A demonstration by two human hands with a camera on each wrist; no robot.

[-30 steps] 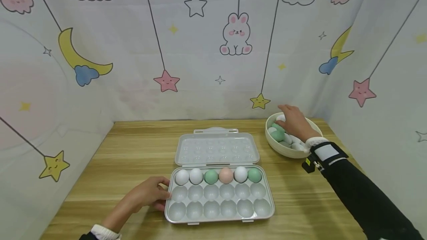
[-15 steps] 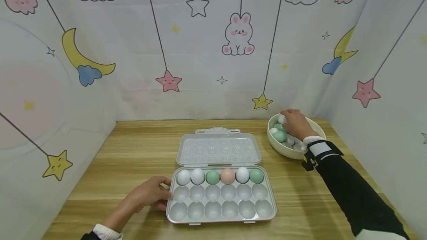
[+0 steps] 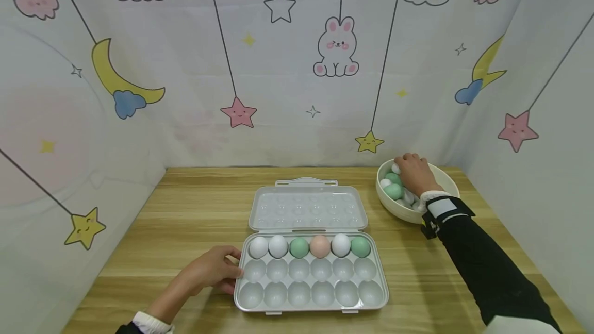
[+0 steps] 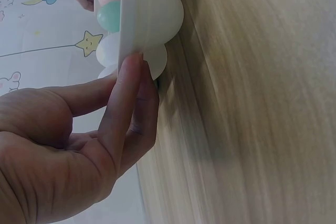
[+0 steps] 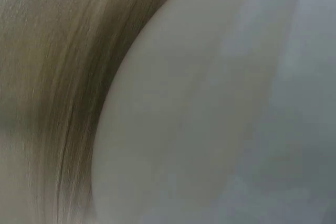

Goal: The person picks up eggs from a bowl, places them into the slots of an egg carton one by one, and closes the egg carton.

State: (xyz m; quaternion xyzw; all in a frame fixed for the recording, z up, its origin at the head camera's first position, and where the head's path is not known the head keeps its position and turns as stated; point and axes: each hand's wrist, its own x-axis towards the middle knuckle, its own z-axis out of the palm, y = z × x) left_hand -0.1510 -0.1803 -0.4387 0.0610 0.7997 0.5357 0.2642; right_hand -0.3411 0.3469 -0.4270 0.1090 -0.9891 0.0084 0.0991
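Note:
My left hand point(image 3: 214, 270) pinches the left edge of a white plastic egg tray point(image 3: 310, 306), thumb above and fingers below, as the left wrist view shows. The tray's back row holds several eggs: white ones, green ones point(image 3: 299, 247) and a pink egg point(image 3: 319, 246). The two rows in front have bare cups. My right hand point(image 3: 416, 174) reaches down into a cream bowl point(image 3: 397, 211) of white and green eggs. Its fingers are at a white egg point(image 3: 396, 168) by the bowl's far left side; whether they grip it is hidden.
The tray's lid point(image 3: 308, 207) lies folded back behind it. Everything stands on a wooden table point(image 3: 195, 205), with the bowl at the back right. A patterned cloth point(image 3: 287, 66) closes off the back and sides. The bowl's outer wall point(image 5: 173, 114) fills much of the right wrist view.
My right hand has lowered into the bowl, its fingers coming down beside the white egg. The left hand keeps its hold on the tray. The head view has shifted slightly.

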